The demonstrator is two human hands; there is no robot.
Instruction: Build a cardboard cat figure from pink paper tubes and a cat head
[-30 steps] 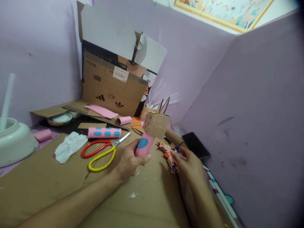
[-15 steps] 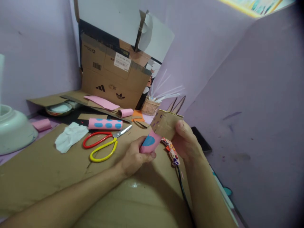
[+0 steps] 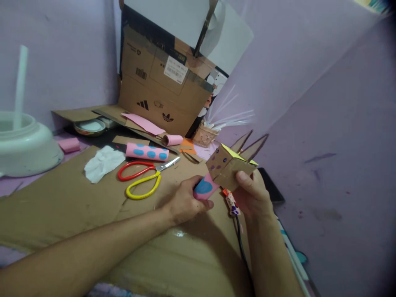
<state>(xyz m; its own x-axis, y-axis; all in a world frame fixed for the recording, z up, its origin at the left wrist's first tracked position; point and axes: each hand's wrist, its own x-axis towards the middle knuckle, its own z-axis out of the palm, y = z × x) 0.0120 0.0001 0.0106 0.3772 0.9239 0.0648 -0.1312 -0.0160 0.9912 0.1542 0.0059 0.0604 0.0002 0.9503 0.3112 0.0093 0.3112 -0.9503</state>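
My left hand (image 3: 188,201) is closed around a pink paper tube (image 3: 205,188) with a blue spot. The tube's upper end meets a small cardboard box (image 3: 232,170) with purple marks, a yellow strip along its top and two pointed ears (image 3: 255,147). Thumb and fingers of my right hand (image 3: 254,190) grip the box from the right. Below it on the cardboard lies a pattern-covered tool (image 3: 232,203) with a black cord, perhaps a glue gun; its front is partly hidden. Left of my hands rest scissors (image 3: 158,169) with one red and one yellow handle.
Behind the scissors lies another spotted pink tube (image 3: 147,152), beside a crumpled tissue (image 3: 104,164). A large cardboard box (image 3: 163,90) stands against the wall. A small pot (image 3: 204,135) holds clear sticks. At left is a white jar (image 3: 29,144); at right, a dark flat object (image 3: 271,186).
My right hand has left the patterned tool and taken hold of the cardboard box. Box and tube have tilted to the right. The camera view has shifted too.
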